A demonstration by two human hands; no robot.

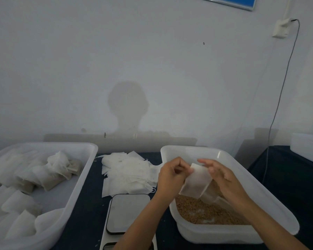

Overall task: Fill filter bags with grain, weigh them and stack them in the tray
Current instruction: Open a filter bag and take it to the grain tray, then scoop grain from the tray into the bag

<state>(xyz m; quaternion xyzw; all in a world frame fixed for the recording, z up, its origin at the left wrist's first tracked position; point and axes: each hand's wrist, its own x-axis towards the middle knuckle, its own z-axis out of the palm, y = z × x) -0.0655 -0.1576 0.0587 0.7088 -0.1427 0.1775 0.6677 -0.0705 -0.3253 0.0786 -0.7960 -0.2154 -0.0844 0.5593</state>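
An empty white filter bag [196, 183] hangs over the grain tub [246, 179], held by both hands at its top edge. My left hand [172, 175] pinches its left corner; my right hand [222, 175] holds its right side with curled fingers. Brown grain [202, 212] covers the tub's bottom. A pile of empty bags [128, 173] lies on the dark table behind the scale [127, 212]. The white tray [76, 179] on the left holds several filled bags [49, 179] in rows.
A wall stands right behind the table. A cable [278, 105] hangs from a wall socket [281, 27] down to the right. Another white container [307, 147] sits at the far right on a separate dark surface.
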